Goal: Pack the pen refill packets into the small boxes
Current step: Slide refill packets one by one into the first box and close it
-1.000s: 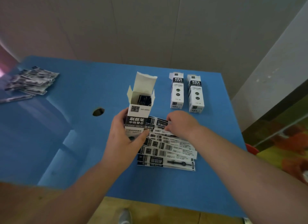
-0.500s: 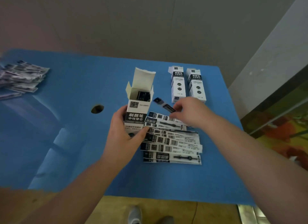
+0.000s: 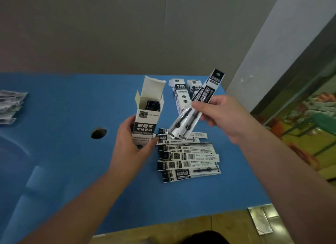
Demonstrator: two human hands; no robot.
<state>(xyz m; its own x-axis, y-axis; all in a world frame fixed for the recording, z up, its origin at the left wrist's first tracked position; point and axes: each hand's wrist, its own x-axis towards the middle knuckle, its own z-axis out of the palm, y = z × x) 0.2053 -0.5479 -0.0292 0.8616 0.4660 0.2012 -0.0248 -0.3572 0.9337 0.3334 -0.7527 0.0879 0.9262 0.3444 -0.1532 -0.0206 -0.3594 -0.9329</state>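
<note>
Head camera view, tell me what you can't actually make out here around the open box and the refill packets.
- Open box: how full; its walls hide all but dark packet tops.
- Held packets in the right hand: count unclear; they overlap.
- Two closed boxes: partly hidden behind the held packets.
- Left pile: cut by the frame edge, blurred.
- Left hand: fingers behind the box unseen.

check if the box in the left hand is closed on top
No, the box held by the left hand has its top flap standing open.
</note>
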